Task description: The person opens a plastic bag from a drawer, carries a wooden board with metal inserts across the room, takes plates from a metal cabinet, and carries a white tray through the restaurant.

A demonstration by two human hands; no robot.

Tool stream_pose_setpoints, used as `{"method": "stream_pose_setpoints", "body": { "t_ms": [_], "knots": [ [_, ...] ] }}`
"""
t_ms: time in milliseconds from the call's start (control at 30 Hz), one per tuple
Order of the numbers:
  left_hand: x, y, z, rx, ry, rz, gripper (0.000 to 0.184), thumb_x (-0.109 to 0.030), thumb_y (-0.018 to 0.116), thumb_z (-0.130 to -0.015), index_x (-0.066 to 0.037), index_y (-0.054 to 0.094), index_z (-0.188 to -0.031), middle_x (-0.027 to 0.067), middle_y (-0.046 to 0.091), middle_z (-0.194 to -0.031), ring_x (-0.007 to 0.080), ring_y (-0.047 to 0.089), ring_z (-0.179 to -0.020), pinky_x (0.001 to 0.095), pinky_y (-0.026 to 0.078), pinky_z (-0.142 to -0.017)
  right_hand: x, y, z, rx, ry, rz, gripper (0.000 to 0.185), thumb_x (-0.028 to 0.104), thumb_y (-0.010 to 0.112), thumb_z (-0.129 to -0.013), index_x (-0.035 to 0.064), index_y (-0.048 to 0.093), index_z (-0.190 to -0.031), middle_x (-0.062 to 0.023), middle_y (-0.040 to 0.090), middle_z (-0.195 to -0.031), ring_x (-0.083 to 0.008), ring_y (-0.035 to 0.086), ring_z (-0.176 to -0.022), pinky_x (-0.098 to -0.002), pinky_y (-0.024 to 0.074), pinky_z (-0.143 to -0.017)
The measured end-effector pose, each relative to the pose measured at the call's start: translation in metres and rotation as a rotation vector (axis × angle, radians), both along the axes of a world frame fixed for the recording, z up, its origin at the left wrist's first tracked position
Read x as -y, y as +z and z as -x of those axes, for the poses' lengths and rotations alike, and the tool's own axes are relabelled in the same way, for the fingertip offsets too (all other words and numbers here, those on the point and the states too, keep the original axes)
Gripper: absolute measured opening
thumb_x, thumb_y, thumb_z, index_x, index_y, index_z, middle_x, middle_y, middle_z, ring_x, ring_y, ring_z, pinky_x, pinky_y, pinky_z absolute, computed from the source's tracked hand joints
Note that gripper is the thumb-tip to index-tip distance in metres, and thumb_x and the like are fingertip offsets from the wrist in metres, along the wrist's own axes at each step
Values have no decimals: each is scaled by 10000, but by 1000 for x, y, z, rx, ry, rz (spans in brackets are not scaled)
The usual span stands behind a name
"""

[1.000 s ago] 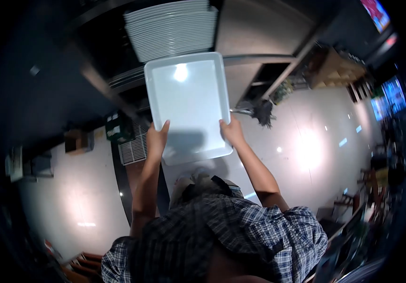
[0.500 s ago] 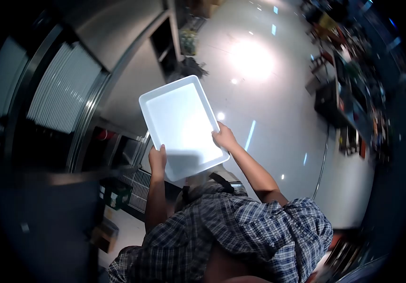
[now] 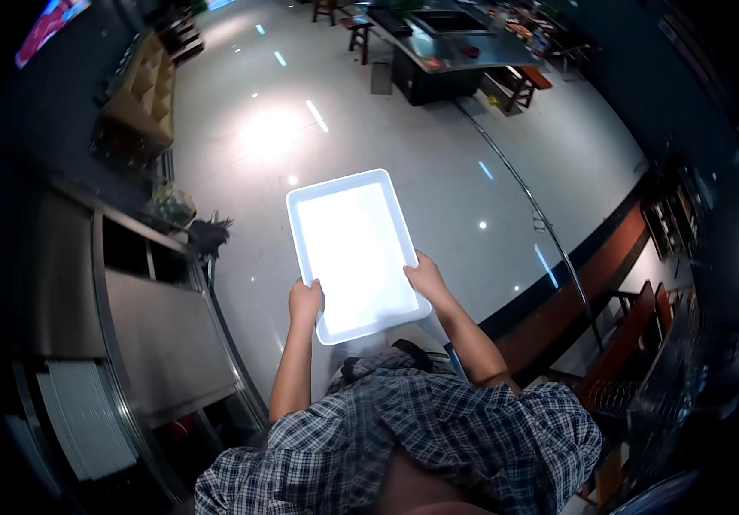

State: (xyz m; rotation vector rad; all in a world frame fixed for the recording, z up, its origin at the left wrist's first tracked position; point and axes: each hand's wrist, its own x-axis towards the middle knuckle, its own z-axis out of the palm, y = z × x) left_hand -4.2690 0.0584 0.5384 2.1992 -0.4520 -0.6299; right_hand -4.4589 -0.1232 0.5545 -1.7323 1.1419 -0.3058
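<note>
A white rectangular tray (image 3: 356, 257) is held out in front of my body, above the floor. Its inside is washed out by bright light, and nothing can be made out in it. My left hand (image 3: 305, 302) grips the tray's left rim near the lower corner, thumb over the edge. On the opposite rim, my right hand (image 3: 424, 280) is closed in the same way. The fingers beneath the tray are hidden.
Steel cabinets (image 3: 163, 343) line the left, with stacked white trays (image 3: 86, 416) at lower left. A dark mop head (image 3: 209, 236) is beside them. Ahead are a table (image 3: 447, 43) and stools (image 3: 358, 34). A metal rail (image 3: 524, 189) crosses the right side.
The view has swung to the right, away from the stack of trays, which now shows at lower left. Both hands have kept their hold on the tray, which moved along with my body.
</note>
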Motion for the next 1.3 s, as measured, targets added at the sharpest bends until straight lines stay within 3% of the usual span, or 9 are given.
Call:
{"method": "stream_pose_setpoints", "body": {
  "t_ms": [67, 433, 500, 567, 700, 800, 1000, 1100, 1300],
  "knots": [
    [55, 10, 10, 27, -116, -27, 300, -186, 518, -799, 43, 587, -980, 238, 618, -904, 373, 597, -860, 402, 458, -767, 34, -5, 35, 23, -80, 113, 359, 73, 541, -743, -18, 541, -1090, -189, 627, -910, -278, 616, -839, -340, 470, -750],
    [315, 44, 141, 77, -620, 72, 320, -189, 531, -789, 70, 586, -968, 254, 618, -868, 366, 613, -828, 399, 470, -732, 162, 41, 214, 227, -634, 36, 396, 44, 523, -755, -29, 507, -1143, -178, 609, -986, -247, 592, -902, -319, 441, -807],
    [355, 49, 161, 114, -716, 76, 319, -189, 534, -785, 68, 586, -966, 253, 619, -863, 365, 613, -826, 400, 470, -730, 179, 29, 240, 43, -722, 111, 411, 82, 512, -746, 15, 517, -1151, -179, 601, -1042, -312, 579, -960, -344, 436, -840],
    [388, 52, 182, 102, -825, 37, 329, -233, 508, -792, 6, 589, -1002, 227, 620, -892, 382, 588, -874, 413, 460, -765, 187, 31, 258, 43, -822, 97, 422, 90, 520, -743, 18, 514, -1159, -180, 598, -1049, -315, 576, -964, -346, 433, -844],
    [460, 41, 222, 75, -969, 79, 330, -234, 506, -786, 12, 589, -989, 238, 615, -888, 391, 585, -868, 415, 461, -761, 223, 13, 298, 0, -970, 130, 443, 106, 536, -739, 24, 509, -1173, -192, 595, -1048, -315, 578, -962, -346, 435, -836],
    [525, 38, 254, 27, -1040, 86, 324, -232, 503, -781, 11, 591, -977, 246, 612, -890, 389, 586, -864, 417, 463, -755, 262, 41, 316, 40, -1115, 11, 431, 102, 536, -735, 19, 519, -1158, -194, 598, -1037, -311, 581, -958, -341, 438, -828],
    [657, 74, 311, 76, -1176, 64, 303, -201, 537, -773, 33, 598, -956, 251, 614, -867, 364, 603, -843, 405, 463, -739, 361, 17, 368, 81, -1224, 70, 419, 84, 528, -729, 8, 524, -1141, -186, 606, -1013, -288, 591, -941, -328, 440, -809],
    [720, 83, 342, -44, -1242, 52, 317, -209, 532, -780, 30, 588, -981, 240, 613, -902, 368, 594, -862, 410, 456, -760, 401, 30, 388, 84, -1273, 147, 405, 67, 530, -738, -4, 524, -1137, -181, 611, -999, -277, 596, -926, -326, 444, -796],
    [808, 84, 412, 130, -1366, 57, 336, -234, 524, -798, 0, 570, -1035, 218, 617, -921, 365, 589, -875, 418, 457, -771, 474, 33, 448, 191, -1379, 122, 392, 33, 542, -756, 0, 522, -1147, -162, 621, -980, -250, 602, -904, -325, 442, -816]
  ]
}}
